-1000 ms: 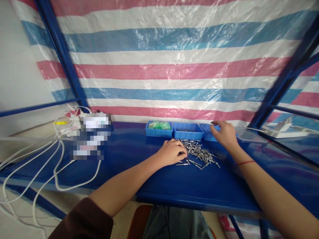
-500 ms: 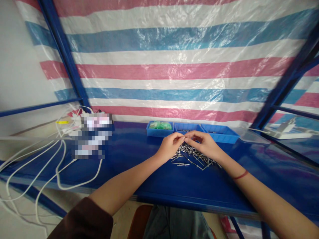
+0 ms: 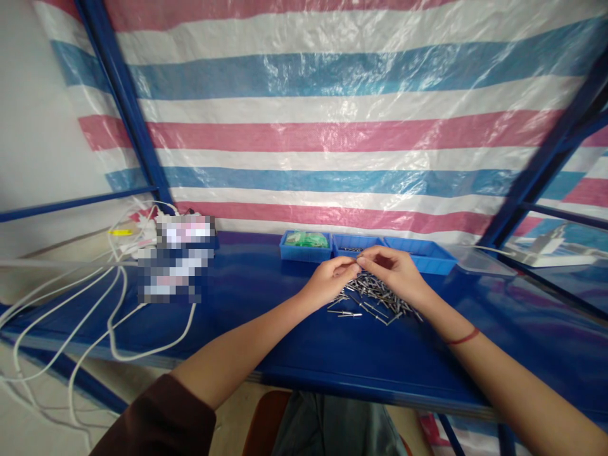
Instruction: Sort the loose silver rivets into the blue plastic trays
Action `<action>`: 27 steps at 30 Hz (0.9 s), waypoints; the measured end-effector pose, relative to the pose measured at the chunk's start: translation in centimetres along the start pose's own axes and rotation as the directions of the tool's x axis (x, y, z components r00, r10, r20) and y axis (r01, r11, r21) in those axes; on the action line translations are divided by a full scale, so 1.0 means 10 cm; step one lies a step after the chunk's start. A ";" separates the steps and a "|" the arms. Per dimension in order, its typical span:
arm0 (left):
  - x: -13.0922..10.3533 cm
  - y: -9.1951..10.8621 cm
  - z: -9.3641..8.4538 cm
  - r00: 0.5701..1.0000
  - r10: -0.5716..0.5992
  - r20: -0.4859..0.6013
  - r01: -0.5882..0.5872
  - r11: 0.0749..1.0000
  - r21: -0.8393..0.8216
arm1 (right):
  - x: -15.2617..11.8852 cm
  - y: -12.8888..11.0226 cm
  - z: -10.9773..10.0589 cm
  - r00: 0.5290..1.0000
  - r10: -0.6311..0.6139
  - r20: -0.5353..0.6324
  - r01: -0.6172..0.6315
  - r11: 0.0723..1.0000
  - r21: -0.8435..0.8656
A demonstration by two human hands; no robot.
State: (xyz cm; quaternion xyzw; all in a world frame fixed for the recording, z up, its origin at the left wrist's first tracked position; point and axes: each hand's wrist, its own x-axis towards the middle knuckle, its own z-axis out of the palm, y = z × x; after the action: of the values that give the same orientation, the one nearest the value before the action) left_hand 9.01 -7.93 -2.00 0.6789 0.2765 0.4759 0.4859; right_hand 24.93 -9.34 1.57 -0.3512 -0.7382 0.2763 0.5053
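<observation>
Over a pile of silvery blind rivets [image 3: 373, 290], my two hands meet with their fingertips almost touching. My left hand [image 3: 329, 280] is closed in a pinch, thumb against forefinger. Coming from the other side, my right hand [image 3: 395, 271] is pinched too, its thumb and forefinger at the left hand's fingertips. Whatever sits between the fingers is too small to make out. A few loose rivets [image 3: 349, 313] lie at the near left of the pile. Just behind the hands stands a blue bin [image 3: 339, 242] with rivets in it, partly covered by the right hand.
Another blue bin [image 3: 304, 255] at the left holds a green plastic bag [image 3: 311, 239]. A third blue bin [image 3: 434, 261] stands to the right, beside a clear lid-like sheet [image 3: 484, 261]. White cables [image 3: 114, 335] hang over the left of the blue table [image 3: 247, 304]. Blue posts frame the striped sheet.
Both hands have shifted slightly to the right, still pinched together above the pile. The rivets and bins look unchanged.
</observation>
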 end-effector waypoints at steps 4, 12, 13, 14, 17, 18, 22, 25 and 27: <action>0.01 -0.06 0.00 0.999 0.046 0.000 -0.046 0.998 0.052 | 0.00 0.01 0.00 1.000 -0.009 -0.004 0.009 0.999 -0.033; 0.01 -0.04 -0.02 0.994 0.094 -0.053 -0.083 0.980 0.181 | 0.01 0.01 0.00 1.000 -0.021 -0.007 0.021 0.997 -0.077; 0.00 -0.02 -0.03 0.991 0.099 -0.095 -0.077 0.974 0.214 | 0.01 0.01 0.00 1.000 -0.028 -0.014 0.026 0.995 -0.096; 0.00 0.01 -0.03 0.985 0.107 -0.134 -0.071 0.966 0.250 | 0.01 0.02 -0.01 0.999 -0.037 -0.017 0.034 0.991 -0.130; -0.01 0.06 -0.06 0.964 0.185 -0.189 -0.100 0.917 0.385 | 0.02 0.07 -0.03 0.997 -0.069 0.025 0.073 0.957 -0.281; -0.01 0.06 -0.06 0.957 0.223 -0.183 -0.124 0.891 0.437 | 0.03 0.09 -0.04 0.996 -0.076 0.053 0.089 0.942 -0.322; -0.03 0.04 -0.09 0.945 0.311 -0.097 -0.176 0.737 0.653 | 0.10 0.25 -0.19 0.997 -0.072 0.005 0.068 0.905 -0.419; -0.07 0.03 -0.09 0.966 0.248 0.080 -0.217 0.597 0.773 | 0.16 0.43 -0.46 0.966 -0.081 -0.244 -0.070 0.832 -0.551; -0.10 0.04 -0.08 0.962 0.178 0.207 -0.271 0.538 0.798 | 0.17 0.56 -0.67 0.910 -0.095 -0.404 -0.216 0.721 -0.658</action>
State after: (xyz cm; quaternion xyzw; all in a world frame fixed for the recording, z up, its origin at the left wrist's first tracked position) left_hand 7.85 -8.63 -1.99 0.8788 0.3512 0.3167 0.0638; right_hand 32.16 -4.29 0.45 -0.5879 -0.6521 -0.0814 0.4716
